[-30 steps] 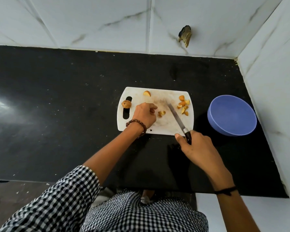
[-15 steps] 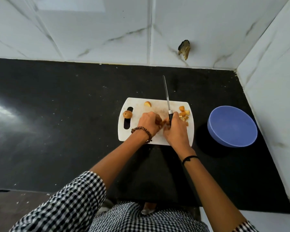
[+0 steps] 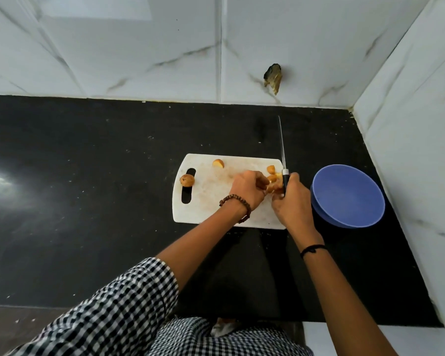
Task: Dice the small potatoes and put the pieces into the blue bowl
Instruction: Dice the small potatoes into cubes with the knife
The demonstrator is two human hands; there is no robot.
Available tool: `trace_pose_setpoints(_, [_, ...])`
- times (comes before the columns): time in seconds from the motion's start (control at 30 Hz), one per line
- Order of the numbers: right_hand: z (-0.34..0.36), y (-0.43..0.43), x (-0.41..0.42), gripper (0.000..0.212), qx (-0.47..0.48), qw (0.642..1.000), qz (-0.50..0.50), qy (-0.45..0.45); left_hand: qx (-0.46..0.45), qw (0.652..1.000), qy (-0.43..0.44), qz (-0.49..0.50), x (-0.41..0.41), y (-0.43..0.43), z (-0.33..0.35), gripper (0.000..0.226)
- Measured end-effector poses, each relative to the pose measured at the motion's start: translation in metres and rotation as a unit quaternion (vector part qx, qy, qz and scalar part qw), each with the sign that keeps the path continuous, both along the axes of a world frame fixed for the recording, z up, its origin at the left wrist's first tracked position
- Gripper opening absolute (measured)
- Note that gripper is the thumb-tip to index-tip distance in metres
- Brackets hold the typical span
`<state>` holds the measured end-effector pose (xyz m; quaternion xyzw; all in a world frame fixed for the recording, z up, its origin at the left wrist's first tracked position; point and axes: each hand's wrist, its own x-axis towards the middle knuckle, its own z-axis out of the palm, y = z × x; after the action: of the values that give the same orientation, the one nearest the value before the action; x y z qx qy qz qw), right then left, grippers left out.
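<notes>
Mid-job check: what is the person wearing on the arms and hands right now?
Both hands are bare, ungloved. The left hand has a brown beaded bracelet at its wrist, and a black-and-white checked sleeve covers that upper arm. The right hand has a thin black band round its wrist; no sleeve shows on that forearm.

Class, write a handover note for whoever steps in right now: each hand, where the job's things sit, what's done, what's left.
Left-hand grip curls round diced pieces on the cutting board. Right-hand grip holds the knife, blade pointing away. Blue bowl, right of the board, looks empty. Done: some dicing. Left: a whole potato and a cut piece to dice, then all pieces into the bowl.
</notes>
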<state>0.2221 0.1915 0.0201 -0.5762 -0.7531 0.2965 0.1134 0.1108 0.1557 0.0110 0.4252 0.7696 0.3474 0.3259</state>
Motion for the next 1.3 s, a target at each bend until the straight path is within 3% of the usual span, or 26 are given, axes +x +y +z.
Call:
trace_pose_setpoints(0.3, [-0.004, -0.012, -0.017, 0.046, 0.023, 0.999, 0.040, 0.012, 0.013, 0.997, 0.078, -0.004, -0.019, -0.015, -0.002, 0.021])
trace_pose_setpoints(0.47, [-0.006, -0.013, -0.045, 0.022, 0.046, 0.996, 0.079, 0.011, 0.022, 0.966, 0.258, 0.008, -0.057, -0.026, -0.007, 0.034])
trace_pose_setpoints(0.6, [-0.003, -0.012, -0.065, 0.024, 0.032, 0.995, 0.091, -0.020, -0.019, 0.941, 0.335, -0.046, -0.090, -0.024, -0.015, 0.047])
trace_pose_setpoints(0.93, [-0.012, -0.014, -0.072, 0.027, -0.010, 0.997, 0.073, 0.014, -0.028, 0.934, 0.349, -0.065, -0.106, -0.008, -0.017, 0.029])
trace_pose_setpoints(1.3, [-0.010, -0.053, -0.021, 0.030, -0.107, 0.989, -0.005, 0.105, 0.060, 0.980, 0.189, -0.015, -0.051, -0.059, -0.036, 0.025])
